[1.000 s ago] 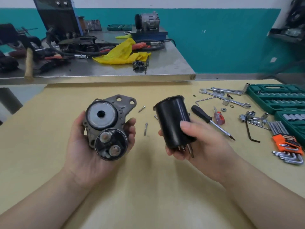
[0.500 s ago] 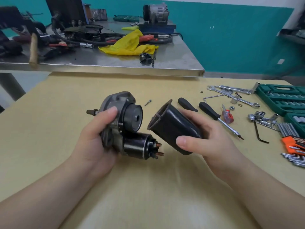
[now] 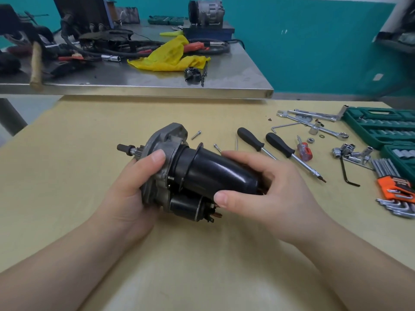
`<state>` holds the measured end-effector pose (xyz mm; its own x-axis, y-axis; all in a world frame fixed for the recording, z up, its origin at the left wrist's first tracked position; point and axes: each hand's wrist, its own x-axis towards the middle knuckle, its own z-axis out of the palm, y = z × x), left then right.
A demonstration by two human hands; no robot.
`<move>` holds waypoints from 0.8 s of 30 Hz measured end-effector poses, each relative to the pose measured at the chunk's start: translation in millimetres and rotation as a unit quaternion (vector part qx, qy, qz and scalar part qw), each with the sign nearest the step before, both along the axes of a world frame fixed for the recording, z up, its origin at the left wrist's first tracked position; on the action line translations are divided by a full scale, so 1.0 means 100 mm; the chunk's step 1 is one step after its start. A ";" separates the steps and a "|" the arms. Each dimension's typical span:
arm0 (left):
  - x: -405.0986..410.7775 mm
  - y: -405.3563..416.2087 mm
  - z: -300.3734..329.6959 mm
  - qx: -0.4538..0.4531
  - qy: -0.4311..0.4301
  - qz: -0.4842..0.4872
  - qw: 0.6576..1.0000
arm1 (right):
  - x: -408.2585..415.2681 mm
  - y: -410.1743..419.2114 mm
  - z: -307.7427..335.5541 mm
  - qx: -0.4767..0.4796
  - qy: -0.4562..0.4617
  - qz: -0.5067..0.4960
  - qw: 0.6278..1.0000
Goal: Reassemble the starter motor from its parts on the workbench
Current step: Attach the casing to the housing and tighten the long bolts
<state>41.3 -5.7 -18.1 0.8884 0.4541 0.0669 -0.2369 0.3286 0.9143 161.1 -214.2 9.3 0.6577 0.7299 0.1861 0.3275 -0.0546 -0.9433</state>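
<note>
We look down on a pale yellow wooden table (image 3: 202, 254) with a smooth matte top, and beyond its far edge stands a stainless steel bench (image 3: 157, 86) against a teal wall (image 3: 314, 52). Our landmark is the starter motor, held just above the middle of the table. Our left hand (image 3: 134, 187) wraps the rough cast grey drive housing (image 3: 161, 149), thumb on top, with the splined pinion shaft (image 3: 126, 149) poking out to the left of it. Our right hand (image 3: 265, 187) curls around the glossy black cylindrical motor casing (image 3: 213, 173), whose open flanged end meets the housing; thumb below, fingers over the top. Under the casing sits the smaller black solenoid (image 3: 188, 206), with copper-coloured terminals at its right end. Just behind the starter motor lie two small screws (image 3: 196, 135) on the table. To its right lie two black-handled screwdrivers (image 3: 280, 145), a small red-handled screwdriver (image 3: 304, 151), chrome spanners (image 3: 314, 122), loose sockets (image 3: 345, 151) and a black hex key (image 3: 347, 173). Farther right, open green plastic cases (image 3: 381, 126) hold rows of sockets in moulded slots, and an orange holder (image 3: 395, 187) grips a set of chrome hex keys. On the steel bench behind the starter motor we see a crumpled yellow cloth (image 3: 170, 57), tangled black cables (image 3: 112, 46), a wooden-handled hammer (image 3: 36, 63) and a grey compressor-like unit (image 3: 206, 14) on a blue base.
</note>
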 end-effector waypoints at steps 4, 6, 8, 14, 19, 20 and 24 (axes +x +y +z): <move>0.03 -0.04 0.03 -0.050 0.016 -0.009 0.999 | -0.05 -0.02 0.03 0.004 -0.035 -0.044 0.998; 0.05 -0.07 0.05 -0.093 0.024 -0.019 0.995 | -0.06 -0.01 0.04 0.012 -0.053 -0.070 0.996; 0.07 -0.07 0.08 -0.128 0.040 -0.029 0.990 | -0.07 -0.02 0.06 0.010 -0.092 -0.089 0.992; 0.05 -0.07 0.06 -0.184 0.087 -0.084 0.975 | -0.08 -0.02 0.03 0.005 -0.205 -0.069 0.976; 0.02 -0.05 0.06 -0.205 0.082 -0.097 0.971 | 0.00 -0.02 -0.03 0.013 -0.119 -0.071 0.990; 0.01 -0.06 0.07 -0.196 0.078 -0.099 0.972 | 0.01 -0.02 -0.02 0.024 -0.097 -0.072 0.992; 0.02 -0.16 0.06 -0.155 0.061 -0.082 0.983 | -0.02 -0.03 0.00 0.053 -0.065 -0.083 0.993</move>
